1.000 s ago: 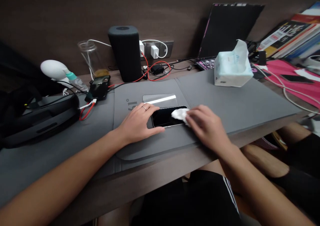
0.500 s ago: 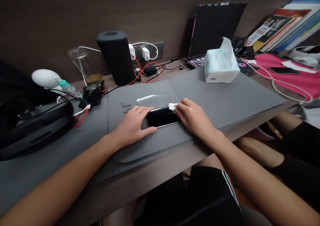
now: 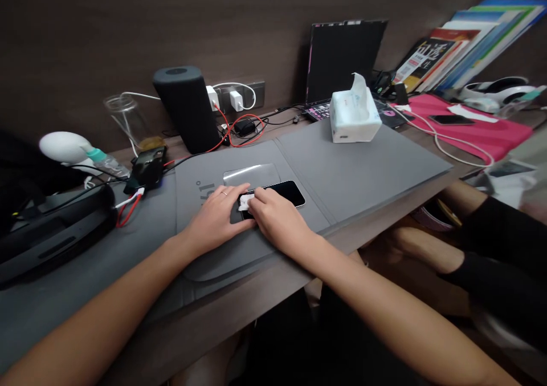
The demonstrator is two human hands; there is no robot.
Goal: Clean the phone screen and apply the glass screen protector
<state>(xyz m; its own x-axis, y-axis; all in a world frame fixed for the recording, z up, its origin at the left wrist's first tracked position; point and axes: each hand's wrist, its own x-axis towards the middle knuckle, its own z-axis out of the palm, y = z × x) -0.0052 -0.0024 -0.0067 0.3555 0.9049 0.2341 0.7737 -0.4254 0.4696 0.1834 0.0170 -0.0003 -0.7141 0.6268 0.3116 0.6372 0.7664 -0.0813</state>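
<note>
A black-screened smartphone [image 3: 291,193] lies face up on the grey desk mat [image 3: 363,175]. My left hand [image 3: 217,218] grips its left end, with the thumb on the near edge and fingers on the far edge. A crumpled white tissue [image 3: 245,202] is pinched in my right hand [image 3: 277,215], pressed on the screen near its left end. My right hand covers the phone's near middle part. Just behind the phone, a clear thin sheet [image 3: 250,174] lies flat on the mat.
A tissue pack [image 3: 355,118] stands on the mat, before a laptop [image 3: 346,61]. Along the back are a black speaker [image 3: 188,109], cables and a glass jar [image 3: 128,118]. Another phone [image 3: 148,168] is at left. Books [image 3: 465,47] lean at right, near another person's legs [image 3: 427,249].
My right hand has slid the tissue leftward along the screen, from the phone's right part to its left end, uncovering the right end. The camera view has turned slightly right.
</note>
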